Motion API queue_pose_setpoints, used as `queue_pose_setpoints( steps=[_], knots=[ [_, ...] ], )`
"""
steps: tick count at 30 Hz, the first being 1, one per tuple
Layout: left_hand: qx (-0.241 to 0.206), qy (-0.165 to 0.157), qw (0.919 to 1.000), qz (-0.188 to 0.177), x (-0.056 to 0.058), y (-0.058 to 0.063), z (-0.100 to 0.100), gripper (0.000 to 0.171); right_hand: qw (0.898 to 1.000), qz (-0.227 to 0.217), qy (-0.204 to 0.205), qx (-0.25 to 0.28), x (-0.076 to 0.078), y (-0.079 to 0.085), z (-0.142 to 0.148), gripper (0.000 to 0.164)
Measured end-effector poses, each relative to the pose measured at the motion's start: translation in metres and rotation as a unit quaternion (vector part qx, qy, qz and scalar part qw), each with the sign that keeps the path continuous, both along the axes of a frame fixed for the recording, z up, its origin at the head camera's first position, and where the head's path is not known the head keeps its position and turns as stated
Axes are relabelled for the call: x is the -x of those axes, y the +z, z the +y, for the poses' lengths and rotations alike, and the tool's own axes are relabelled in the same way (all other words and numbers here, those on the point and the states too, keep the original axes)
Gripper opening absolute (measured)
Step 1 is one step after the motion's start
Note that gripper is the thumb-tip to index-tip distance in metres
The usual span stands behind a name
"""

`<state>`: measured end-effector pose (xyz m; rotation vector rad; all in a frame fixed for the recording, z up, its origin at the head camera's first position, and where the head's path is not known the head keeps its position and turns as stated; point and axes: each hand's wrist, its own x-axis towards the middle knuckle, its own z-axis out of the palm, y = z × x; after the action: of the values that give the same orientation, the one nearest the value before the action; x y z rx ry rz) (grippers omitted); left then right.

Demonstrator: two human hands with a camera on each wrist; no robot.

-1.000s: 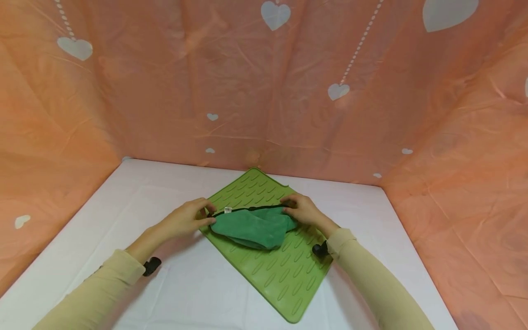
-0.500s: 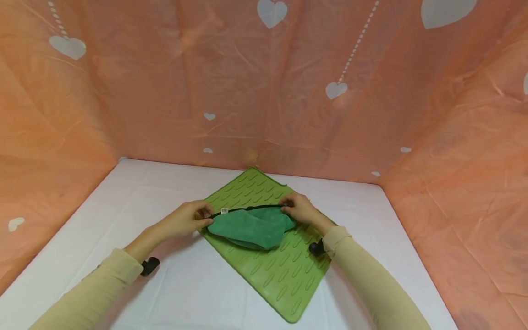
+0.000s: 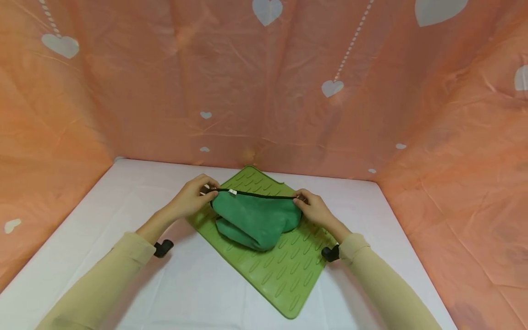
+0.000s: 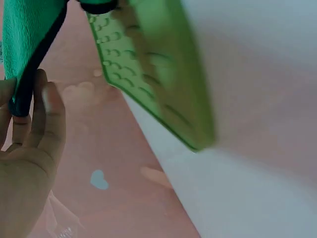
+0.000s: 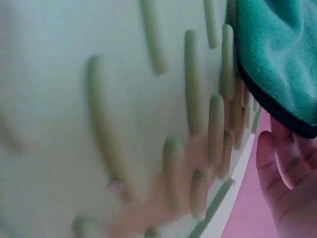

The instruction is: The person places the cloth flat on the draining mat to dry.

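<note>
A green cloth (image 3: 255,217) with black edging and a small white tag hangs folded between the two hands, above a ribbed green mat. My left hand (image 3: 195,195) pinches its upper left corner between thumb and fingers. At the opposite end of the black-edged top, my right hand (image 3: 315,208) pinches the other corner. The left wrist view has the left hand (image 4: 32,153) gripping a corner of the cloth (image 4: 32,34). In the right wrist view, the fingers of the right hand (image 5: 294,173) lie behind the cloth's (image 5: 280,59) dark edge; the thumb is out of sight.
The ribbed green mat (image 3: 284,279) lies diagonally on a white tabletop (image 3: 185,293), its far corner near the back wall. Orange sheeting (image 3: 231,91) with white hearts encloses the table at the back and both sides. Small black devices sit at both wrists.
Both hands have raised the cloth's top edge and moved slightly apart, the left hand rising more. The black edge is now straighter, and more of the cloth hangs below it.
</note>
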<state>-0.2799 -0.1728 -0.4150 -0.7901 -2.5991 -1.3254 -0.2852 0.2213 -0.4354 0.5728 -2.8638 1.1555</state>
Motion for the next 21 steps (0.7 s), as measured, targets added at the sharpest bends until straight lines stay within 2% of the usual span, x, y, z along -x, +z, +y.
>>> queue_pose_setpoints(
  steps=[6,13,18,21],
  knots=[
    [0.016,0.007,0.9998,0.000,0.018,0.009,0.017,0.017,0.999,0.018,-0.036,0.021,-0.014,0.004,0.016,0.021],
    [0.039,-0.002,0.9989,0.024,0.041,0.013,0.035,0.016,0.995,0.032,-0.086,0.040,-0.028,0.003,0.030,0.018],
    [0.050,-0.021,0.9967,0.060,0.061,0.011,0.051,0.015,0.992,0.019,-0.108,0.061,-0.034,-0.002,0.038,0.017],
    [0.060,-0.031,0.9942,0.083,0.072,0.008,0.061,0.013,0.991,0.018,-0.119,0.056,-0.035,-0.005,0.043,0.017]
  ],
)
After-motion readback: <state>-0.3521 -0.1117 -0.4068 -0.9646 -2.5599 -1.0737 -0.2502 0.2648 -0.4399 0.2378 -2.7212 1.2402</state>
